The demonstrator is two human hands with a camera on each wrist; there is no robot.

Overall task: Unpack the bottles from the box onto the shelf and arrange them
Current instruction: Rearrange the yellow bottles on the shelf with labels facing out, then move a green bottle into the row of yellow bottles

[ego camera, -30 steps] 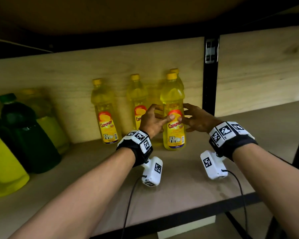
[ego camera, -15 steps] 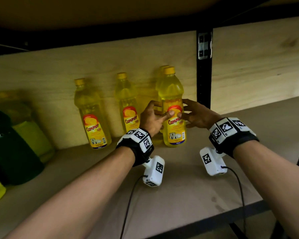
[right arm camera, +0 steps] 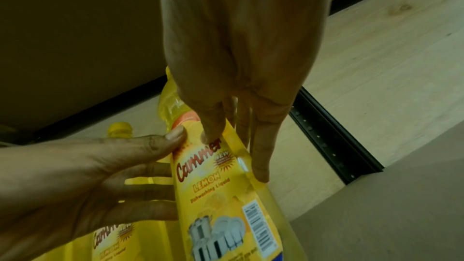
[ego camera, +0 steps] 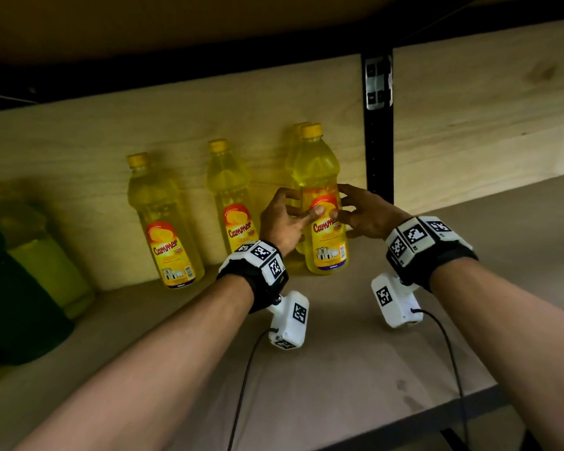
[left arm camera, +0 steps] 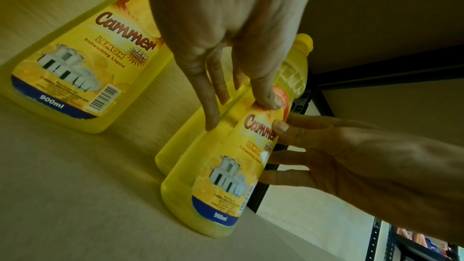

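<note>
A yellow Cammer dishwashing bottle [ego camera: 323, 177] [left arm camera: 220, 186] [right arm camera: 226, 195] stands upright on the wooden shelf [ego camera: 339, 369], just in front of a second one [ego camera: 293, 148]. My left hand [ego camera: 293, 216] [left arm camera: 226, 47] holds its left side, thumb on the label and fingers reaching between the two bottles. My right hand [ego camera: 352, 213] [right arm camera: 238, 47] holds the right side, thumb on the label next to the left thumb. Two more yellow bottles [ego camera: 166, 229] [ego camera: 232, 203] stand against the back board to the left.
A black upright post [ego camera: 376, 157] stands just right of the held bottle. At far left are a dark green bottle [ego camera: 13, 304] and a yellow-green one [ego camera: 46, 262]. Bare shelf board stretches right of the post [ego camera: 502, 229], and the shelf's front edge [ego camera: 437, 415] is near my forearms.
Both hands stay on the front bottle. It has shifted slightly right and back and now covers the bottle behind it. The view has swung right.
</note>
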